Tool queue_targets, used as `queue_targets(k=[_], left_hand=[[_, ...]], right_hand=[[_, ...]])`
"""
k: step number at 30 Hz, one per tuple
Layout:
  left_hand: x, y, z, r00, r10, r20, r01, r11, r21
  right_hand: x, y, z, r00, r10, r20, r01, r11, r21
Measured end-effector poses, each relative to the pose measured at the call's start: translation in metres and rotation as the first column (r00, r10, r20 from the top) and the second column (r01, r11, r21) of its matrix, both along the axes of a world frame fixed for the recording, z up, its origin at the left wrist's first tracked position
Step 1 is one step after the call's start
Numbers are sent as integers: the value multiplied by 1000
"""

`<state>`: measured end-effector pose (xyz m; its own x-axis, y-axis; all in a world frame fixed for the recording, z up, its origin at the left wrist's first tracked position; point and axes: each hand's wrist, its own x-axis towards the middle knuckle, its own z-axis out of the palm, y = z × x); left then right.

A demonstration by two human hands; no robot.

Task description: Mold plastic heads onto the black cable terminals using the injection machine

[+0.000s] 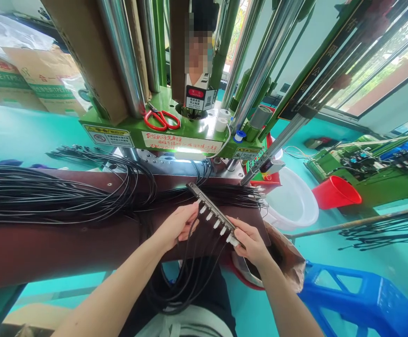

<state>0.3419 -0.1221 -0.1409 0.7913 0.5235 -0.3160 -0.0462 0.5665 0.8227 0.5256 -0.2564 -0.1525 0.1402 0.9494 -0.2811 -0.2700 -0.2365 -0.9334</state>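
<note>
I hold a narrow dark metal bar (209,205) slanted above the dark red worktable (49,243). Several black cables (193,267) with white plug ends sit in a row along it and hang down into my lap. My left hand (178,224) is closed, pinching one cable's plug end near the bar's middle. My right hand (251,241) grips the bar's near, lower end with fingers wrapped round it.
A large bundle of black cables (49,194) lies across the table. A green press machine (176,135) stands behind, red scissors (162,120) on its base. To the right sit a white basin (293,199), a red bucket (333,192) and a blue stool (358,299).
</note>
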Motion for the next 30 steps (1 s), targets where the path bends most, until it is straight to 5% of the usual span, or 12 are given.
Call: queue_targets(k=[7, 16, 20, 24, 30], left_hand=[[-5, -1, -3, 993, 86, -78, -62, 963, 264], [0, -1, -4, 978, 135, -159, -79, 945, 316], [-13, -5, 1, 935, 172, -309, 32, 829, 559], [-40, -9, 7, 876, 216, -431, 214, 628, 748], [-60, -6, 11, 872, 232, -431, 207, 624, 754]], right_hand=[[3, 1, 5, 992, 82, 97, -83, 997, 7], [-5, -1, 7, 980, 78, 184, -84, 996, 23], [9, -5, 16, 950, 151, 274, -167, 985, 37], [32, -2, 27, 834, 390, 391, -400, 914, -59], [38, 39, 37, 555, 533, 638, -560, 807, -188]])
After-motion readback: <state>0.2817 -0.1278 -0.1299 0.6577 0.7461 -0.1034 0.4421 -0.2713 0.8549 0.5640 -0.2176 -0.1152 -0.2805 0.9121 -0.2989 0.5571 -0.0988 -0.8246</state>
